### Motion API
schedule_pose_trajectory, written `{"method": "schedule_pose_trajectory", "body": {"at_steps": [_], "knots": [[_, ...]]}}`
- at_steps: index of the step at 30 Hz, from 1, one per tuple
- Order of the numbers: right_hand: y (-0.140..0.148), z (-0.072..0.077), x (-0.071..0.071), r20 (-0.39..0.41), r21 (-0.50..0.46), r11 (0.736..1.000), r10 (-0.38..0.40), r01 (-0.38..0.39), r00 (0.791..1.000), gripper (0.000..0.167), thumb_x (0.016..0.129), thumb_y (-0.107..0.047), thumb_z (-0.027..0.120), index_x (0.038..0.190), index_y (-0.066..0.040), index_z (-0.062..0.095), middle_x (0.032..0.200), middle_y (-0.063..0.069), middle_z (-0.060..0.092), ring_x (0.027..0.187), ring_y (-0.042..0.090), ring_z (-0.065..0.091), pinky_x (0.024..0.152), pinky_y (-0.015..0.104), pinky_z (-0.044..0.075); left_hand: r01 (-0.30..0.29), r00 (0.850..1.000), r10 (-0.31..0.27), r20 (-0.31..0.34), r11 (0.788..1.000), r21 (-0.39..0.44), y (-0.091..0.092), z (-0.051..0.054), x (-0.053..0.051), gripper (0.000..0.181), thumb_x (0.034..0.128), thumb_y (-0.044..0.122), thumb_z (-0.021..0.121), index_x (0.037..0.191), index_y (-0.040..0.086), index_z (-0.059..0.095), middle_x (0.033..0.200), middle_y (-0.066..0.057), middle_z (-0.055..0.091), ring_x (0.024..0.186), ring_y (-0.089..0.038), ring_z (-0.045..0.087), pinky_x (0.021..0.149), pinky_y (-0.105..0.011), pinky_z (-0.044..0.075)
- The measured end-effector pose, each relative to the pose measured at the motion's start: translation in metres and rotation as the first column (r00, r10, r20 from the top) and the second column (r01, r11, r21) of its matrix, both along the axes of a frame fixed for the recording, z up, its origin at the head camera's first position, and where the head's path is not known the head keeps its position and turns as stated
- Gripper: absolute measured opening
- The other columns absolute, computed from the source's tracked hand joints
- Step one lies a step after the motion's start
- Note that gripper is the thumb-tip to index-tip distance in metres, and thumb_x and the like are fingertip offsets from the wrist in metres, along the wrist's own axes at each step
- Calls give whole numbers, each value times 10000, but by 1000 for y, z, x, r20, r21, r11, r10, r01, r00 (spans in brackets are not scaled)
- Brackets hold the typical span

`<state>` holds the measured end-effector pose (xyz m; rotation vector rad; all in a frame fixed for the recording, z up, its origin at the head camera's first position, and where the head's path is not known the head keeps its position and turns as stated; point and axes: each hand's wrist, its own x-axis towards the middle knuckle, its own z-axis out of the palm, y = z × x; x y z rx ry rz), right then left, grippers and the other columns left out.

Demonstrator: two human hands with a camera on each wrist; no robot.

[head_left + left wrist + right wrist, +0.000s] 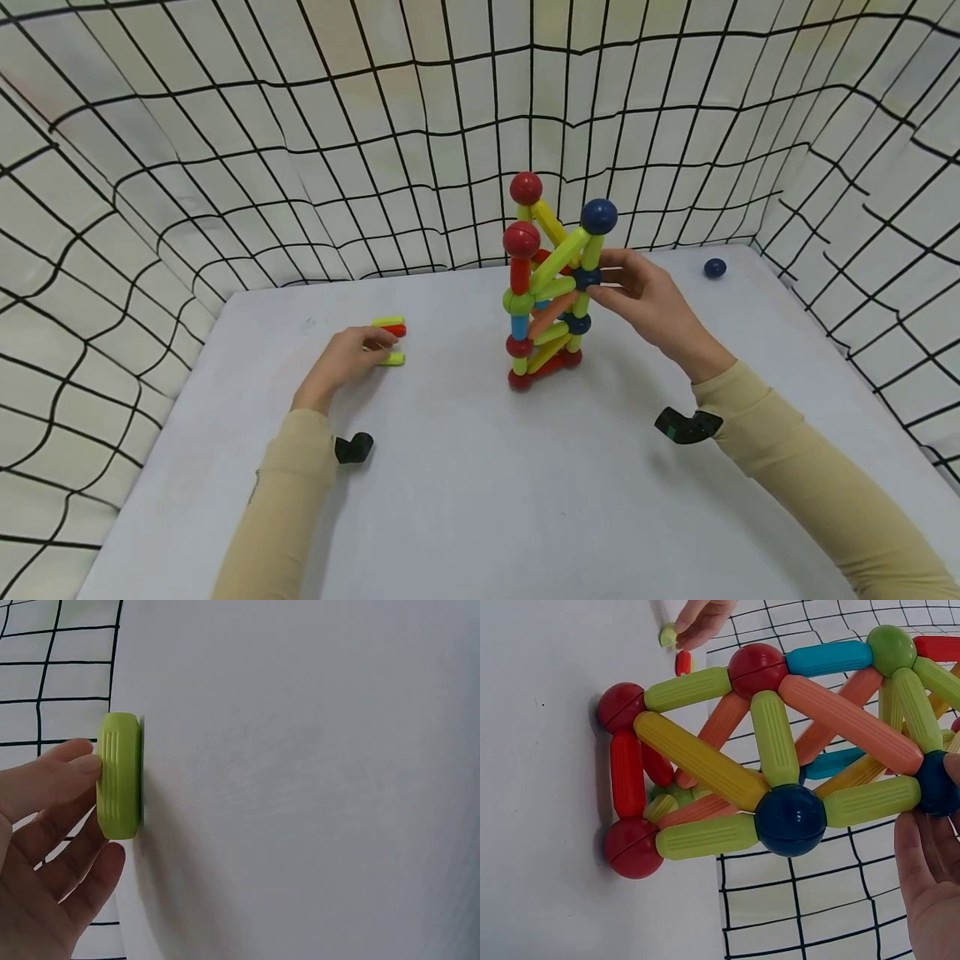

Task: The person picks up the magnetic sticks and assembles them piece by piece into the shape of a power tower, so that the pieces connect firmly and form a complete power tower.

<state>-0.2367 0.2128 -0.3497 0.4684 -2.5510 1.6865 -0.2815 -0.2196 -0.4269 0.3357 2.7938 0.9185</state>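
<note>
A tower of colored rods and balls (551,333), apparently a magnetic building set, stands upright on the white table. My right hand (660,308) holds it from the right, thumb and fingers about a dark blue ball (936,784) partway up. Its top carries two red balls and another dark blue ball (599,217). Left of the tower, my left hand (348,358) pinches a yellow-green rod (120,776) at the tabletop, the thumb against its near side. Just beyond those fingers lie a red rod (394,330) and another yellow-green rod (387,321).
A loose dark blue ball (715,267) lies near the table's back right corner. Black wire grid (420,133) over white walls encloses the table (480,500) at the back and both sides. Black wrist camera mounts (688,425) stick out from the sleeves.
</note>
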Motion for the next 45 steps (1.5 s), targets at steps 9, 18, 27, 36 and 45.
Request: {"method": "schedule_pose_trajectory", "body": {"at_steps": [9,18,27,36,45], "knots": [[2,-2,0,-1,2,1000,-10,10,1000,465,963,-246,633,1384,-118,482,1339,63,518,1243,273,529,1021,437,457,160,987,-159,-17,986,45,25,0,3,320,889,86,696,1203,43,652,1069,-119,657,992,-265,612,886,-417,488],[1,-3,-1,-10,-22,1000,-3,2,1000,461,965,-236,630,1378,-92,484,1345,77,514,1247,283,528,1022,401,460,-17,1000,11,13,760,650,112,92,22,386,937,292,671,1238,70,576,1211,-84,593,1049,-222,641,921,-342,524],[-2,-7,-3,-3,-42,999,21,-21,1000,475,963,-230,633,1388,-85,479,1348,84,512,1246,277,527,1013,362,467,-79,997,62,54,516,853,165,148,16,311,959,196,634,1211,25,570,1156,-120,546,1006,-238,651,866,-282,546],[0,-6,-3,-21,-34,999,23,-24,1000,471,967,-215,627,1391,-78,473,1348,90,511,1252,281,521,1013,351,466,-141,990,59,128,449,882,179,161,14,314,956,191,641,1187,5,540,1152,-124,530,1008,-239,648,867,-277,545],[1,-6,-2,-21,-41,999,25,-26,999,470,969,-206,623,1393,-74,468,1349,90,508,1256,281,519,1011,331,466,-114,992,96,76,491,864,185,166,17,307,956,227,644,1167,24,553,1119,-110,562,1004,-235,656,890,-276,536]]}}
